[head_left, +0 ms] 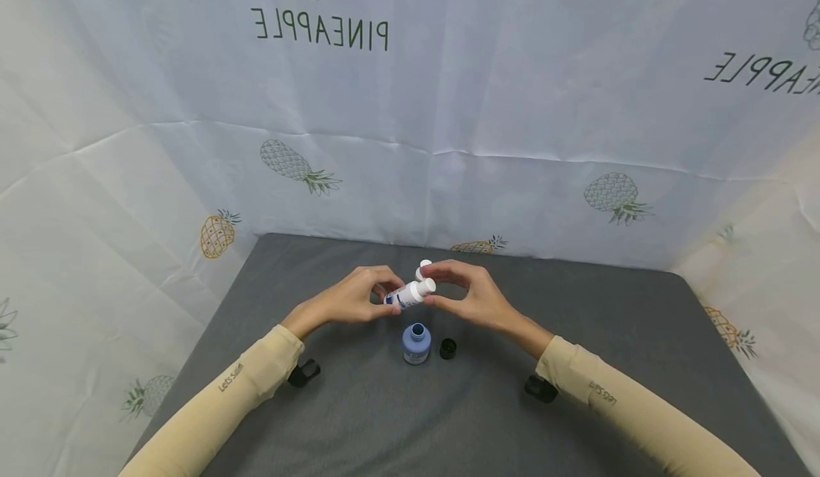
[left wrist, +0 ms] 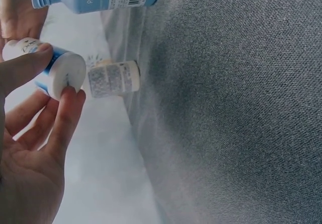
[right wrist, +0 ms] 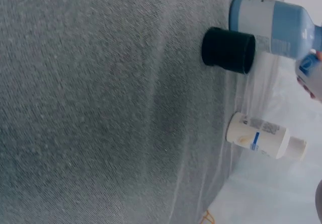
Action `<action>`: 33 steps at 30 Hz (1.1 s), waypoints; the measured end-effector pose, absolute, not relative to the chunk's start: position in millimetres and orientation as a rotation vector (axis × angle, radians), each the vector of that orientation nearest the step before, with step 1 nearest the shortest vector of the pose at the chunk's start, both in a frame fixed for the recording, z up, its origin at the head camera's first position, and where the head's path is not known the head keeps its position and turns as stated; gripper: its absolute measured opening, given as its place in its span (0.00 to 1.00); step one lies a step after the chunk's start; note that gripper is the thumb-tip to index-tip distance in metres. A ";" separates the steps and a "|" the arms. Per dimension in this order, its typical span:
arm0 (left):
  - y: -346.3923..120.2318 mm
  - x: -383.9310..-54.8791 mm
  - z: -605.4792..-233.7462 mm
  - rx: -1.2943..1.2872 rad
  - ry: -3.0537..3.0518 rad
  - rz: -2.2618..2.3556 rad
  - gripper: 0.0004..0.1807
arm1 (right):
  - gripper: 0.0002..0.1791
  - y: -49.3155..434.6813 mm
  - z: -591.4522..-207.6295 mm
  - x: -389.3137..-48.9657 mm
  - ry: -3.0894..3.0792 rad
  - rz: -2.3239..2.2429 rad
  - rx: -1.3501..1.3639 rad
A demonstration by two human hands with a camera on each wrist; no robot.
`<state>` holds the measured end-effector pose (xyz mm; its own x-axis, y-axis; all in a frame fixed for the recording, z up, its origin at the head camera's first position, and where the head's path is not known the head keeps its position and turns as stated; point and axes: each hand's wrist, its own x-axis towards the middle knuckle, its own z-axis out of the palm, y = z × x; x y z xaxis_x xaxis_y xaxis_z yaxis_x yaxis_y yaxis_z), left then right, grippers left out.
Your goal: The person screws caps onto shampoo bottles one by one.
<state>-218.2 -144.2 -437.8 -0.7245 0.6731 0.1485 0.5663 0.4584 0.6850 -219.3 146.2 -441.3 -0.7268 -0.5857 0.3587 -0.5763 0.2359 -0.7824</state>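
Observation:
My left hand (head_left: 355,295) grips a small white bottle (head_left: 405,296) with a blue label, thumb and fingertips round its base. The bottle is tilted, its white cap (head_left: 426,287) pointing to the right. Thumb and fingers of my right hand (head_left: 470,292) stand spread around that cap, the thumb tip right at its lower edge. Below the hands, an uncapped blue bottle (head_left: 417,347) stands upright on the table. A black cap (head_left: 448,349) lies just right of it. In the left wrist view, the right hand (left wrist: 22,12) shows behind the held bottle.
A second white bottle (right wrist: 256,136) stands farther back, partly hidden by the right fingers in the head view. Grey cloth covers the table (head_left: 359,420). A white curtain (head_left: 416,107) with pineapple prints hangs behind it. Black wrist devices (head_left: 304,372) sit under both forearms.

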 end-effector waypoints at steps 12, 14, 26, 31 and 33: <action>-142.8 -218.0 -436.5 1.123 2.534 1.107 0.17 | 0.25 152.1 -436.5 -226.3 2.414 -1.466 -1.364; -143.0 -217.9 -436.2 1.119 2.533 1.104 0.17 | 0.24 152.7 -437.7 -227.2 2.419 -1.469 -1.358; -141.9 -216.6 -436.4 1.115 2.531 1.088 0.16 | 0.21 154.9 -438.2 -224.2 2.437 -1.463 -1.328; -140.7 -216.0 -436.5 1.121 2.542 1.079 0.16 | 0.21 155.0 -438.7 -222.6 2.454 -1.466 -1.291; -140.3 -215.8 -436.7 1.120 2.542 1.076 0.16 | 0.21 155.1 -439.3 -222.2 2.460 -1.465 -1.284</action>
<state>-215.8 -140.3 -436.7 -0.7059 0.6961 0.1313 0.5789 0.4601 0.6732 -222.2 155.1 -439.3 -0.6652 -0.6430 0.3796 -0.6400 0.2291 -0.7335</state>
